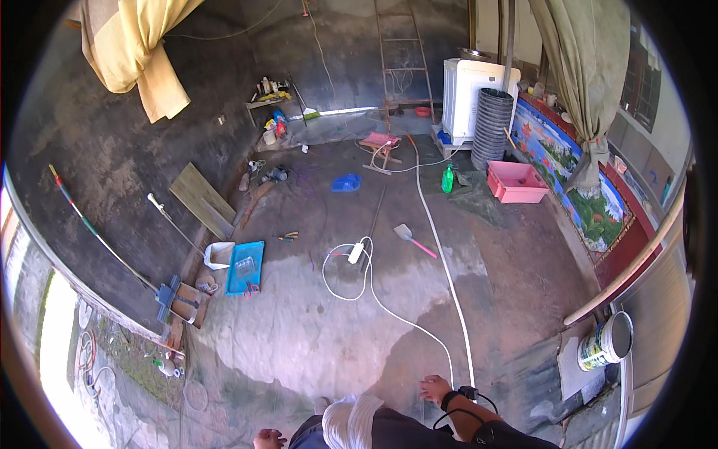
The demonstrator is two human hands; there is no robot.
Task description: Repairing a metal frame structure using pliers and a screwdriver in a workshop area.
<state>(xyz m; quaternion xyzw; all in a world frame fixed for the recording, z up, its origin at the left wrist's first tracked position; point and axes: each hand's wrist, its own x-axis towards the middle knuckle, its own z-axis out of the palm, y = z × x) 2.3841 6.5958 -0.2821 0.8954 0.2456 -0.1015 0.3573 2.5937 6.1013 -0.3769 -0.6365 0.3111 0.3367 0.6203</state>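
At the lower edge my left hand (269,439) hangs beside my body, partly cut off by the picture's edge. Its fingers are loosely bent and apart, with nothing seen in them. My right hand (434,390) is held out in front of my right side, open, its fingers slightly bent and empty. A dark band circles that wrist, and a black cable loops beside the forearm. Close to the right hand, a white cord (415,326) runs over the floor to a white power strip (357,253). A white hose (447,277) passes just right of it. White cloth (351,423) hangs at my front.
Ahead lie a pink-handled dustpan or shovel (414,239), pliers (288,236) and a blue tray (245,269). Farther off are a small folding stool (379,147), a green bottle (447,179), a pink crate (517,183) and a white appliance (471,93). A paint bucket (603,343) stands right.
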